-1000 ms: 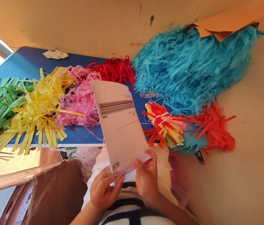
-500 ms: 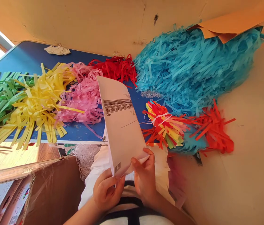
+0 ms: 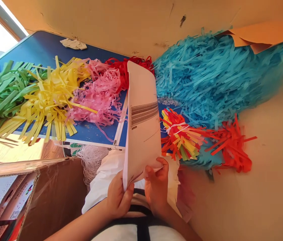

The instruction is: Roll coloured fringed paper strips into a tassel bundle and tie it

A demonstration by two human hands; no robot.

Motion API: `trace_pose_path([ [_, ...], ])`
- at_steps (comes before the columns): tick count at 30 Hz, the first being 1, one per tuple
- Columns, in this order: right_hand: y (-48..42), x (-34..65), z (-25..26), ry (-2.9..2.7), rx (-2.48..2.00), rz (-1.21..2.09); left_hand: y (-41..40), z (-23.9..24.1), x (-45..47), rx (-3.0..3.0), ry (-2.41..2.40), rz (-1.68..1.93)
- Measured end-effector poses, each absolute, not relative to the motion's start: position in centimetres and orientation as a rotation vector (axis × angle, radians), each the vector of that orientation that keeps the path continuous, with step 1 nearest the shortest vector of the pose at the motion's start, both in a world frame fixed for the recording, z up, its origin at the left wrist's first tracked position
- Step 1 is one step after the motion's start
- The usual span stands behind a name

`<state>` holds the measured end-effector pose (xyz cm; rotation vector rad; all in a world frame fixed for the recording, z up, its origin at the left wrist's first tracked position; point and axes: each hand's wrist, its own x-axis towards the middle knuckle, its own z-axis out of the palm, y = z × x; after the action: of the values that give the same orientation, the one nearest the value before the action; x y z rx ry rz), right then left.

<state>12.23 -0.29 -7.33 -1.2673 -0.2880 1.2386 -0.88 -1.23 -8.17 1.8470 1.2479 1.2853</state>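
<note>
A tall folded white paper (image 3: 143, 144) with a block of dark printed lines stands upright before me. Its upper end curls over slightly. My left hand (image 3: 118, 198) grips its lower left edge, thumb in front. At the lower right corner, my right hand (image 3: 156, 187) pinches it between thumb and fingers. Beyond it on the blue table (image 3: 45, 43) lie pink paper strips (image 3: 98, 92) and red strips (image 3: 121, 73), partly hidden by the paper. To its right is a multicoloured bundle of strips (image 3: 181, 134) tied with white string.
Green strips (image 3: 3, 93) and yellow strips (image 3: 51, 100) fill the table's left side. A large blue strip heap (image 3: 206, 77) lies right, under orange paper (image 3: 264, 35). More red strips (image 3: 236, 147) lie near the wall. An open cardboard box (image 3: 56, 187) holds printed packs at lower left.
The paper has swung more upright and to the right, and its print is now seen more steeply. Both hands keep hold of it. The view has shifted a little.
</note>
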Motion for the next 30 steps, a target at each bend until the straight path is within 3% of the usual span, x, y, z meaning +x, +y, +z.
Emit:
trace_pose_path([
  [30,-1.0,12.6,-6.7,-0.401,-1.229,1.270,-1.6,-7.8,-0.1,1.460,1.341,1.222],
])
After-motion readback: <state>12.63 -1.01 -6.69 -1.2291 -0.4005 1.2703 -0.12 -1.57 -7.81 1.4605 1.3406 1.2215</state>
